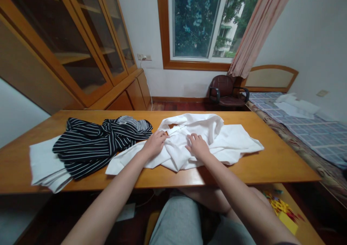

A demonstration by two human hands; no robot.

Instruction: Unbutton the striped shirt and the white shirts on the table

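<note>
A crumpled white shirt [179, 154] lies spread across the middle of the wooden table [282, 158], with loose parts reaching out to left and right. My left hand [155, 144] rests at its left side, fingers bent together on the cloth near a small gap in the folds. On the right, my right hand [199, 146] lies on the fabric with its fingers apart, gripping nothing. The cloth directly under both palms is hidden. Left of the shirt is a bunched black garment with white stripes [92, 144], partly over a folded white cloth [46, 162].
A glass-fronted wooden cabinet [81, 46] stands at the left. Beyond the table are a brown armchair [226, 91] and a window [197, 21]. A bed with a checked cover [306, 125] runs along the right. Yellow and red items [282, 207] lie low at the right.
</note>
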